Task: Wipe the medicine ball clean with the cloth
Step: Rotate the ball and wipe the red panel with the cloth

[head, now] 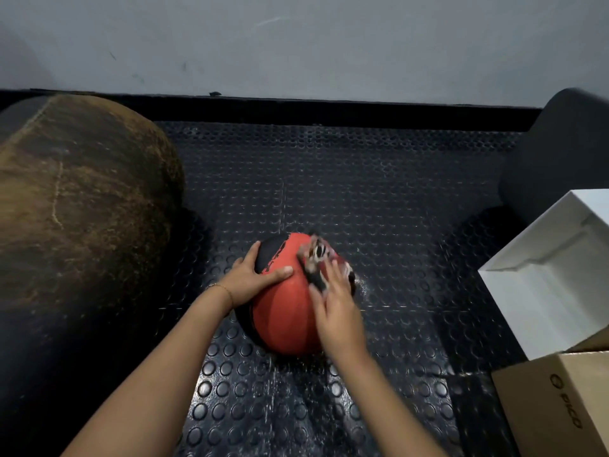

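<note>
Right now the medicine ball (283, 311) sits on the studded black floor mat (379, 192), directly ahead of the person and between the two forearms, well apart from the wall. The left hand (253, 278) lies spread on the ball's upper left, fingers over the black panel and thumb laid across the red, pressing rather than gripping. The right hand (336, 308) is on the upper right with its fingers stretched fairly flat over the patterned cloth (318, 258), holding it against the surface (the hand and cloth are both blurred, so whether the thumb also pinches a fold is not clear).

The relation that matters is this: the cloth lies on the far-right shoulder of the ball, just beyond the right fingertips, and runs slantwise from the ball's top down toward its right flank. The right hand is the nearer one to it; the left is across the ball, bracing the opposite side.

Being round, the ball has no true long axis. Its black lettered band gives the only sense of direction, curving from the far top under the left hand and down toward the near-left. My judgement is that the near red face and the underside are yet to be wiped, which would call for the left hand to roll the ball.
</note>
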{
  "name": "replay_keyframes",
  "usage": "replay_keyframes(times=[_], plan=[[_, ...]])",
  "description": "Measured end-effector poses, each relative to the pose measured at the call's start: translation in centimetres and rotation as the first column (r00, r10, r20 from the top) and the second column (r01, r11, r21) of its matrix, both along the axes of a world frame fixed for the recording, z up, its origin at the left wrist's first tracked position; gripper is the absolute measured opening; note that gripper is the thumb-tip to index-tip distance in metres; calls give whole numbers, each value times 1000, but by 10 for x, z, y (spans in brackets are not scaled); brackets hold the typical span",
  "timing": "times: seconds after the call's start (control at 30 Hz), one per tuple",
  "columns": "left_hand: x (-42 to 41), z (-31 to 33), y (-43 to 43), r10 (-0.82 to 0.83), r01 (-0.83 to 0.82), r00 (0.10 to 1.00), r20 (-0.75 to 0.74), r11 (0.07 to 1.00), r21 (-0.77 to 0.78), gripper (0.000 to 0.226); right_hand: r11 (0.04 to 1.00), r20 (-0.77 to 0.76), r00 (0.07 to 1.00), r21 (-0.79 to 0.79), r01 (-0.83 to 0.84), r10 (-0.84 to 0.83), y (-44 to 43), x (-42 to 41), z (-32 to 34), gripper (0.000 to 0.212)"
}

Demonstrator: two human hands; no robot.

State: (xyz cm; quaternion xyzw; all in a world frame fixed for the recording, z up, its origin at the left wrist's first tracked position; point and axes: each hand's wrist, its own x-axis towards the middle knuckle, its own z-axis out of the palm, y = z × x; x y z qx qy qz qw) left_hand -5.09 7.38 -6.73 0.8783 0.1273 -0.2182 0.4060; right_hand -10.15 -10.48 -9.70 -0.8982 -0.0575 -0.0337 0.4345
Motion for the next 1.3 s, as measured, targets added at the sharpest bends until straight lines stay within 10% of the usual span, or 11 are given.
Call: replay_keyframes(times=[0.5,0.63,0.8,1.17,1.3], plan=[[1,18,-35,-94,80,991,90,986,144,94,985,-335,938,-170,38,-94,-16,87,39,45],[-5,17,-41,-279,273,960,-4,936,224,126,973,-510,860,202,114,5,-28,95,45,54],[-4,18,-32,-271,262,963,-7,926,270,133,925,-311,945,322,201,-97,-25,89,27,40],[0,15,-27,-264,244,964,37,929,278,124,984,246,961,-89,155,-129,11,-2,14,30],[-6,13,-33,-268,240,962,54,923,302,126,979,55,983,-92,180,-176,4,38,42,28]])
